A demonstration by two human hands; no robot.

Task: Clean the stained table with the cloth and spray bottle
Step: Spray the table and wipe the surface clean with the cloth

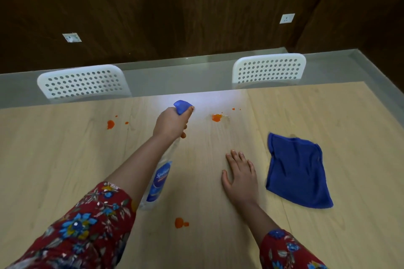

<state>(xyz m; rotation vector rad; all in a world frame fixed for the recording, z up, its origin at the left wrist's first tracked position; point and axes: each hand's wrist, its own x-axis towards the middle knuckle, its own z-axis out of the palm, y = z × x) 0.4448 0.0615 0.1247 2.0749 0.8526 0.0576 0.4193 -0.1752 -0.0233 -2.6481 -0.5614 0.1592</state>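
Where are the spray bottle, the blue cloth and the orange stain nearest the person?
spray bottle (161, 179): head view, on its blue label.
blue cloth (298, 170): head view, middle of the fabric.
nearest orange stain (179, 223): head view, on its larger blob.

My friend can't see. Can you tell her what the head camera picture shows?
A person's left hand holds a spray bottle aimed over a wooden table with orange stains. The right hand rests flat beside a blue cloth. Two white chairs stand at the far side.
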